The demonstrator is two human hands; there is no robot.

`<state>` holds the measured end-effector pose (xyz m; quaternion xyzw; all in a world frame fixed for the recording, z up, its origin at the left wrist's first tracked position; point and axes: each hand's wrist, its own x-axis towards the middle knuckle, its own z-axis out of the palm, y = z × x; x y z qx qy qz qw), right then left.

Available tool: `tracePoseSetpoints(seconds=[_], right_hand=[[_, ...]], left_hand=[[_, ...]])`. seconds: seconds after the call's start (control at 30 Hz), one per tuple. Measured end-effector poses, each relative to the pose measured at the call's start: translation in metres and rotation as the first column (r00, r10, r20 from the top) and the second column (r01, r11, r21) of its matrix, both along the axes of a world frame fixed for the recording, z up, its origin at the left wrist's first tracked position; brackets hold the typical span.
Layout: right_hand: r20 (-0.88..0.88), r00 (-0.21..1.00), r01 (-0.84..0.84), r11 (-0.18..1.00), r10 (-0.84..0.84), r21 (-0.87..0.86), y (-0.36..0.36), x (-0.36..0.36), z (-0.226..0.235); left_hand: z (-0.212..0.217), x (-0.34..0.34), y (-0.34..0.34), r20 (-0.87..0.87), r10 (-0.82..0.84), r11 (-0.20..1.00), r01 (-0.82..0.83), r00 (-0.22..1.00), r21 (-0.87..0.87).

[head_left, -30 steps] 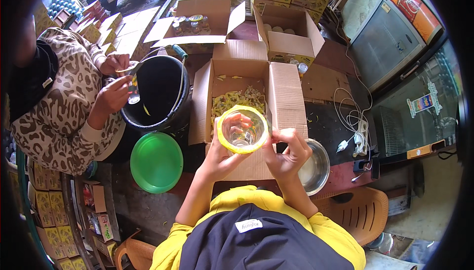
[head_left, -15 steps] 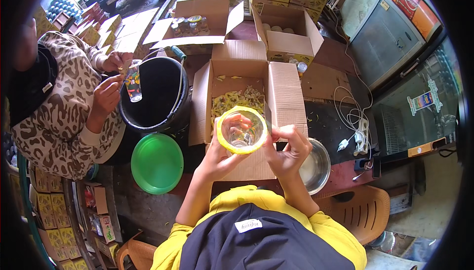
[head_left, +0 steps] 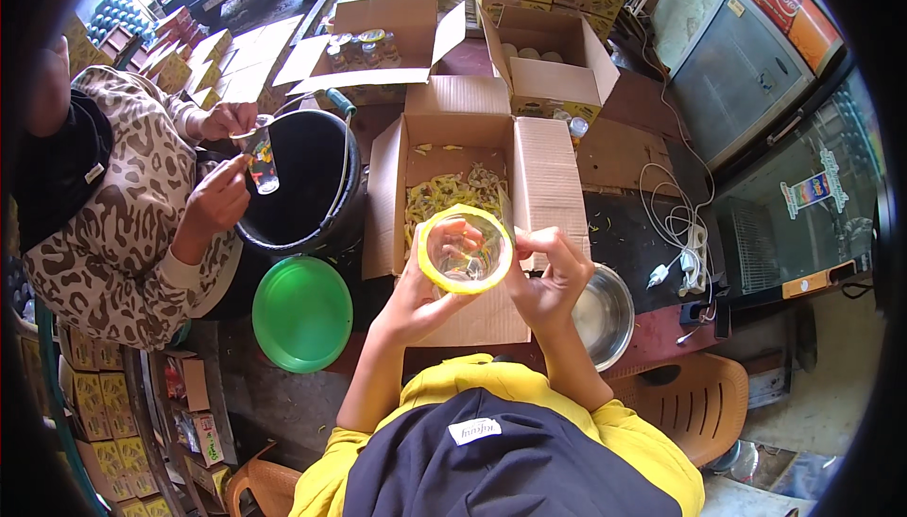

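My left hand (head_left: 416, 295) is wrapped round a clear drinking glass (head_left: 464, 250) with a yellow band at its mouth. The mouth faces up toward me, and my fingers show through the clear wall. My right hand (head_left: 553, 281) is closed in a pinch beside the right edge of the yellow rim; whatever the fingertips hold is too small to make out. Just beyond the glass stands an open cardboard box (head_left: 548, 177), its bottom strewn with yellow-green strips (head_left: 453, 191).
At left, a person (head_left: 142, 196) handles a printed clear glass (head_left: 262, 163) over a black bucket (head_left: 350, 205). A green basin (head_left: 302, 314) and a metal bowl (head_left: 614, 318) flank me. Beyond are open boxes (head_left: 378, 16) of glasses. A white cable (head_left: 661, 205) lies at right.
My hands stay at the glass, with my right fingers shifting slightly downward beside the rim. The other person's hands have moved on their glass, the lower one now nearer its side.
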<state>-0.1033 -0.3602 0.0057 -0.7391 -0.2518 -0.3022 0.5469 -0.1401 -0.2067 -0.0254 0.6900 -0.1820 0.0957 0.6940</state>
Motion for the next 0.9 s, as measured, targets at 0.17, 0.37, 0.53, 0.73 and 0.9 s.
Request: tracePoseSetpoints(seconds=[0.17, 0.37, 0.53, 0.73, 0.9], right_hand=[[-0.113, 0.993, 0.028, 0.997, -0.019, 0.071, 0.002, 0.004, -0.004], [-0.102, 0.995, 0.007, 0.998, -0.001, 0.055, 0.010, -0.001, 0.002], [-0.054, 0.999, 0.005, 1.000, -0.004, 0.025, 0.012, 0.001, -0.003], [-0.053, 0.998, 0.038, 0.999, -0.037, 0.010, 0.009, 0.007, -0.007], [-0.085, 0.996, 0.002, 1.000, -0.001, 0.018, 0.007, 0.004, -0.002]], left_hand=[[0.001, 0.006, 0.001, -0.120, -0.088, 0.936, 0.041, 0.989, -0.351], [-0.001, 0.012, 0.002, -0.118, -0.080, 0.919, 0.028, 0.990, -0.392], [-0.002, 0.013, 0.002, -0.130, -0.093, 0.921, 0.035, 0.987, -0.389], [-0.008, 0.016, 0.003, -0.115, -0.096, 0.953, 0.058, 0.989, -0.299], [-0.008, 0.015, 0.003, -0.115, -0.084, 0.951, 0.045, 0.990, -0.305]])
